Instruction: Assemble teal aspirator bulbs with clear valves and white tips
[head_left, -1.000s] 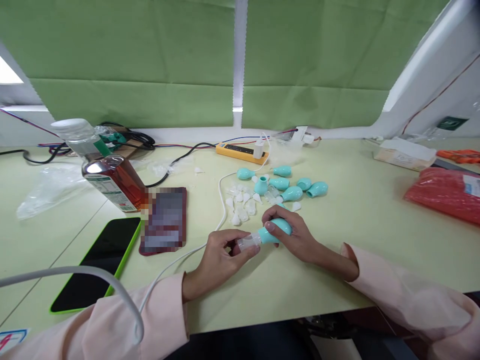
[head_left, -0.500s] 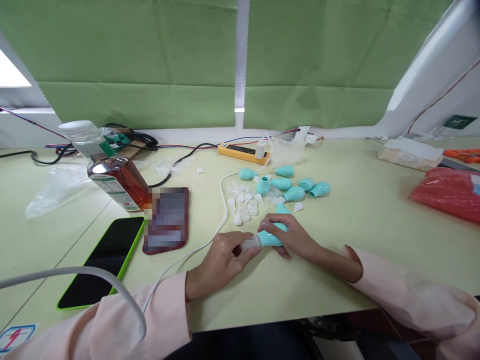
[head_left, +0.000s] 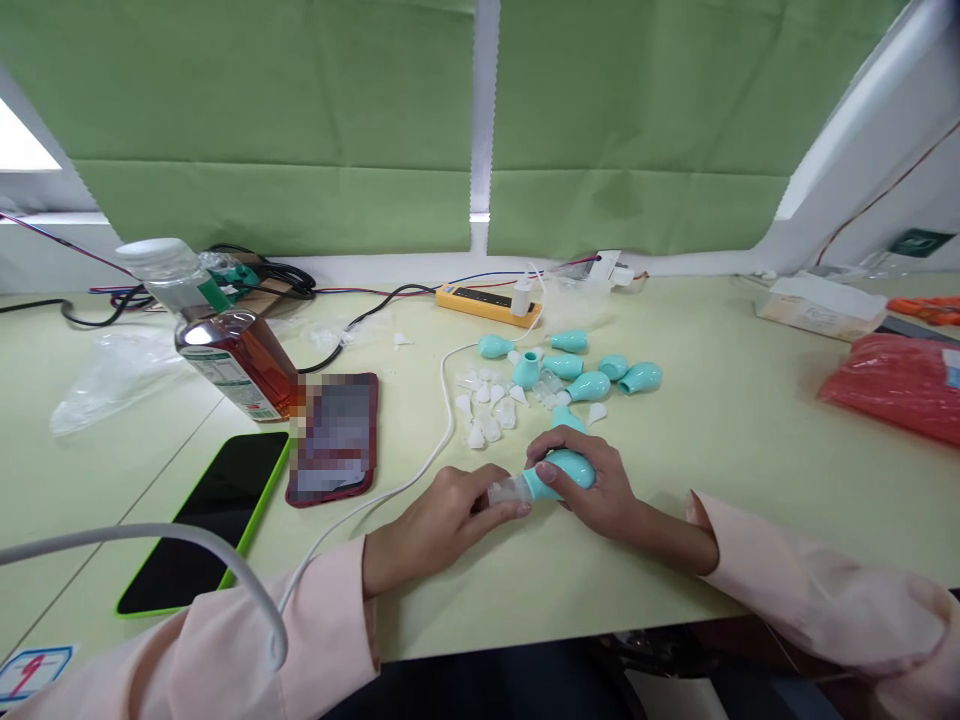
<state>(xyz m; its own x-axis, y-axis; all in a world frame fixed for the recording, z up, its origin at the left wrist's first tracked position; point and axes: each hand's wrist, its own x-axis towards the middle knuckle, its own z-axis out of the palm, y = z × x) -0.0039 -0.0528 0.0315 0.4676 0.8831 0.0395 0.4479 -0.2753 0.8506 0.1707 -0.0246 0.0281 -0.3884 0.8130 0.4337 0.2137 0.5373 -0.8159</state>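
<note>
My right hand (head_left: 596, 490) is wrapped round a turquoise rubber bulb (head_left: 568, 468), its neck pointing left. A translucent plastic tube piece (head_left: 508, 489) meets the bulb's neck, and my left hand (head_left: 457, 510) pinches it between thumb and fingers. How far the tube sits inside the neck I cannot tell. Just beyond my hands lie several more turquoise bulbs (head_left: 587, 387). Small white cone-shaped tips (head_left: 475, 436) and clear plastic pieces (head_left: 490, 427) are scattered to the left of those bulbs.
A white cable (head_left: 442, 440) runs from a yellow power strip (head_left: 486, 305) past my left forearm. Left of it are a red-cased phone (head_left: 334, 440), a green-edged phone (head_left: 210, 520) and a bottle of amber liquid (head_left: 240, 365). At right lie a red plastic package (head_left: 896, 385) and a white box (head_left: 821, 305).
My right hand and the bulb have shifted slightly right, with more of the bulb showing. The tube piece moved right with it, still in my left fingers.
</note>
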